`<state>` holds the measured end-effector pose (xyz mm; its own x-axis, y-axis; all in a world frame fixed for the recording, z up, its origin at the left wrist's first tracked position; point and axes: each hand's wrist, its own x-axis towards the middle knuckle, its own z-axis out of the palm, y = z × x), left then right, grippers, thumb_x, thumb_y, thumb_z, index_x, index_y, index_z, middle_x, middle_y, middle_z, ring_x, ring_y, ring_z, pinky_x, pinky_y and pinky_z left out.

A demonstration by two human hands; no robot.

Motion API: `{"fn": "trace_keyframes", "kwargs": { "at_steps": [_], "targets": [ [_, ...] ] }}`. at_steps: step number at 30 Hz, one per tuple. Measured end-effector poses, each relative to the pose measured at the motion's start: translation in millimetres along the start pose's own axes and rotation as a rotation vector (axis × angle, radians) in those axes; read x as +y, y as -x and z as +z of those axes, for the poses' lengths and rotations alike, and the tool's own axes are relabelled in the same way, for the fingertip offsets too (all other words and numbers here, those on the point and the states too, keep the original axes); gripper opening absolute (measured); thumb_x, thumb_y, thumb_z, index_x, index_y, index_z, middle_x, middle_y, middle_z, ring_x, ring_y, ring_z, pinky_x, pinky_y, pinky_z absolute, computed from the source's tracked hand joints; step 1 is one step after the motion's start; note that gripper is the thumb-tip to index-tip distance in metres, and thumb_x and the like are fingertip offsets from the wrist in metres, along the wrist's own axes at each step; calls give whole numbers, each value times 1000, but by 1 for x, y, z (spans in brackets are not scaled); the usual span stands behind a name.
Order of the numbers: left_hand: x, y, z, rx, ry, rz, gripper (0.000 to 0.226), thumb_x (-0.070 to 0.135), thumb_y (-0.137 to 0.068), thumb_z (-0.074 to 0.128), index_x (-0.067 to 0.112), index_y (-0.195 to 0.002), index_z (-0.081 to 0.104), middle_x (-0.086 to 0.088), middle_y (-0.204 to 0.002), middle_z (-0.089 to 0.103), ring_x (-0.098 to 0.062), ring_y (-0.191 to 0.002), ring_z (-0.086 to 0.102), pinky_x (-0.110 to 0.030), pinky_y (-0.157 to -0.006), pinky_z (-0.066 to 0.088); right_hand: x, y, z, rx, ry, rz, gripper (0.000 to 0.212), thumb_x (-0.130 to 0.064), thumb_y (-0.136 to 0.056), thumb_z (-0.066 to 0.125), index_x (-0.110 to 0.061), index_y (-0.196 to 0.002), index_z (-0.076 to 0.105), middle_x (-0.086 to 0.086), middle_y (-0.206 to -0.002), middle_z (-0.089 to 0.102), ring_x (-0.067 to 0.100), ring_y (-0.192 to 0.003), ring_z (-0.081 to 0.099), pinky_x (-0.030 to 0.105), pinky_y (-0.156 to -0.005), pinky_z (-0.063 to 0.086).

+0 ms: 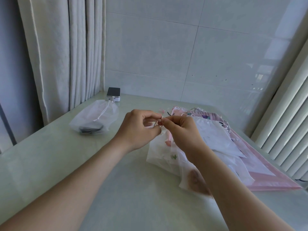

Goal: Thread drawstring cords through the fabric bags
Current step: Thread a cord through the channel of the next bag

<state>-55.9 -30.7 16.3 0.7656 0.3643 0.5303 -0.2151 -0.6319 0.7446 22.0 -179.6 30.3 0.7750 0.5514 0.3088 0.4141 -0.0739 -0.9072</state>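
Observation:
A translucent white fabric bag [162,153] lies on the table under my hands, its top edge lifted toward my fingers. My left hand [139,128] and my right hand [180,130] meet above the bag's mouth, both pinching a thin white drawstring cord [156,122] between thumb and fingertips. The cord's short ends stick out between the two hands. Something pink shows inside the bag. A stack of further bags [221,142], white and pink patterned, lies to the right, partly under my right forearm.
A filled white drawstring bag [95,119] with a dark object inside lies at the left. A small white device with a dark top [113,94] stands behind it by the wall. Curtains hang at left, a ribbed radiator at right. A pale table [66,164] carries everything.

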Motion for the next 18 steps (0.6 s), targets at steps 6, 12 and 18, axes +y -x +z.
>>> {"fn": "trace_keyframes", "kwargs": {
  "at_steps": [6, 12, 18],
  "targets": [
    [2, -10, -3, 127, 100, -201, 33, 32, -86, 42, 7, -74, 60, -8, -99, 64, -21, -95, 61, -34, -84, 48, -4, 5, 0, 101, 1, 28, 20, -14, -99, 63, -7, -89, 79, -6, -50, 30, 6, -42, 29, 11, -40, 33],
    [15, -9, -16, 146, 494, -398, 48, 32, -100, 34, 15, -55, 35, -7, -50, 56, -23, -51, 53, -33, -63, 44, -5, 7, 0, 115, 65, -24, 20, -13, -99, 63, -8, -89, 79, -18, -41, 39, 4, -39, 36, 13, -42, 35],
    [20, -1, -18, -174, 275, -527, 57, 37, -104, 28, 1, -83, 68, -20, -72, 73, -28, -56, 59, -35, -64, 52, -1, 4, 7, 75, 110, -58, 22, -23, -94, 67, -15, -77, 79, -4, -50, 38, 14, -53, 35, 55, -57, 55]
  ]
}}
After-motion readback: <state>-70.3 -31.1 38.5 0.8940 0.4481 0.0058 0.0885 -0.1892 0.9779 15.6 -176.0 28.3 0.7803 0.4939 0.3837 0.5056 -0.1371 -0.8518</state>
